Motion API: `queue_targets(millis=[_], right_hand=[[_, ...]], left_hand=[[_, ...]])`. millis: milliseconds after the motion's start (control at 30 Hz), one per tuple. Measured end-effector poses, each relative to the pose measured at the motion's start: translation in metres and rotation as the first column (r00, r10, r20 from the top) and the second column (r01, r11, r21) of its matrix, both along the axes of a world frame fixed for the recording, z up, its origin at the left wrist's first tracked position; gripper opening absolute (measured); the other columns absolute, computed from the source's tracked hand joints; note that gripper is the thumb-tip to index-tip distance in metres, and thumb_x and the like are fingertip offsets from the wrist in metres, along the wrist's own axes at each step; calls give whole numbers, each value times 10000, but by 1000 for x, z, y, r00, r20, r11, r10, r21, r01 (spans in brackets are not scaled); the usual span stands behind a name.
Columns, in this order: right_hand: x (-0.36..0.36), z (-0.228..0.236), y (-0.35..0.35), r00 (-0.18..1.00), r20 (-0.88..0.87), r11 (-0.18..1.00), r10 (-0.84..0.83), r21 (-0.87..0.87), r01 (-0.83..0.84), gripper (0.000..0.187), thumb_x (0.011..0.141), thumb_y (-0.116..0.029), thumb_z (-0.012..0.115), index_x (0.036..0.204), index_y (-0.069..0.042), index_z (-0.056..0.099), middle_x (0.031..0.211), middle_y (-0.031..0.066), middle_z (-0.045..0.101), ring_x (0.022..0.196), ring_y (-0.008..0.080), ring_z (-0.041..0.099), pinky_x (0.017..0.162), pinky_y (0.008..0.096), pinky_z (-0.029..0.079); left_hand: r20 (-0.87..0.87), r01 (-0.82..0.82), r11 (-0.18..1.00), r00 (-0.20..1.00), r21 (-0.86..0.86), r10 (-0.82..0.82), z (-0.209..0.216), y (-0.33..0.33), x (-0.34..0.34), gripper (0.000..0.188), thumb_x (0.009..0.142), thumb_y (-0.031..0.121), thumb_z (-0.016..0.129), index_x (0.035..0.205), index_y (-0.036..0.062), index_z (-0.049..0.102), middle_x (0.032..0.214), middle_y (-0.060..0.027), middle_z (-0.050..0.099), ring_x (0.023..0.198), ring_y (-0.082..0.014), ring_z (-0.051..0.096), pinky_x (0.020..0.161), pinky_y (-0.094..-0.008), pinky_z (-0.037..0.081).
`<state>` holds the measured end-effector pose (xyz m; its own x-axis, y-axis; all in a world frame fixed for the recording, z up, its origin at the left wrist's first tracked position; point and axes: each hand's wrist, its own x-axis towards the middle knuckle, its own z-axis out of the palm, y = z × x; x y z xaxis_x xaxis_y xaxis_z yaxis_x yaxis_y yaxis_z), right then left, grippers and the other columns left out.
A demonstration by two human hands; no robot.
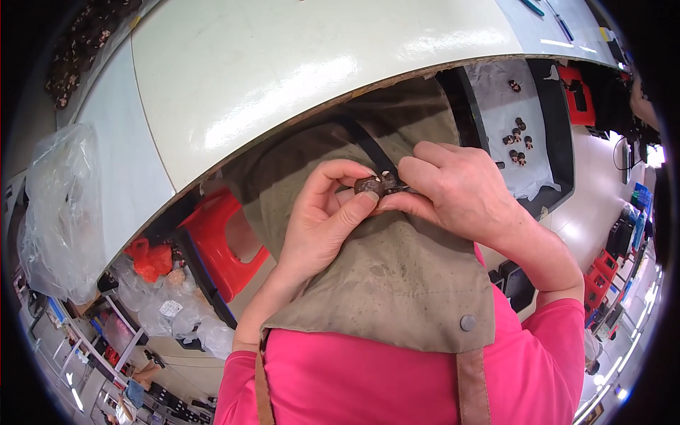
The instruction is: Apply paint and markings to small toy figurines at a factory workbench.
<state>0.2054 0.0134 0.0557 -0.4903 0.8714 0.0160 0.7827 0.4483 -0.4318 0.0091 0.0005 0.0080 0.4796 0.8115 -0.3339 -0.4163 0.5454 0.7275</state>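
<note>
Over my lap, my left hand (329, 209) pinches a small dark brown figurine (369, 185) between thumb and fingers. It is rounded and glossy, with a smaller knobbly part and a pale spot on its right side. My right hand (453, 185) is closed right beside it, thumb and curled fingers meeting at the figurine's right end. A thin dark bit shows between those fingertips, too small and covered to name. Both hands are in front of the olive apron (382, 283). Several similar small brown figurines (520, 142) lie on a white-lined tray (496, 88) to the right.
The pale worktable (234, 64) curves across in front of me. At its left are a clear plastic bag (64, 205) and a heap of brown pieces (85, 42). A red stool (227, 244) and bagged items (170, 297) are lower left. Tools (559, 25) lie far right.
</note>
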Motion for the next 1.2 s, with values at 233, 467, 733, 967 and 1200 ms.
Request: queue_targets(millis=[233,467,733,967,1200], right_hand=[[-2,3,3,1000,15,1000,-4,-15,4,411,738,-416,661,669,-62,463,610,67,430,538,256,502,461,354,399],[-1,4,9,999,-34,997,22,-67,-25,402,739,-396,666,699,-53,459,648,84,439,562,276,495,484,359,399],[-3,6,11,993,-17,991,119,-64,-120,379,739,-362,667,699,-57,446,656,71,440,577,264,497,487,354,406],[-4,8,10,985,14,985,173,-20,-173,374,730,-369,667,670,-74,445,647,54,431,567,239,504,484,340,413],[-3,4,9,982,29,982,188,-14,-188,392,707,-391,675,670,-77,442,645,51,426,565,232,503,483,340,411]], left_hand=[[44,-39,999,998,16,38,3,1,0,266,877,-8,549,1129,20,470,1012,-57,512,939,-113,557,824,-228,465],[82,-27,999,996,-21,29,3,2,-5,254,895,23,536,1141,21,469,1055,-77,533,965,-132,567,844,-245,473],[63,-3,1000,998,15,2,3,2,-8,287,913,70,524,1190,18,474,1078,-75,549,967,-130,565,845,-254,487],[61,24,999,998,26,-25,2,2,-10,293,920,94,518,1201,17,480,1061,-65,560,957,-115,562,830,-250,490],[17,71,997,997,18,-72,4,2,-12,306,926,119,517,1218,30,494,1049,-42,568,925,-85,560,811,-223,474]])
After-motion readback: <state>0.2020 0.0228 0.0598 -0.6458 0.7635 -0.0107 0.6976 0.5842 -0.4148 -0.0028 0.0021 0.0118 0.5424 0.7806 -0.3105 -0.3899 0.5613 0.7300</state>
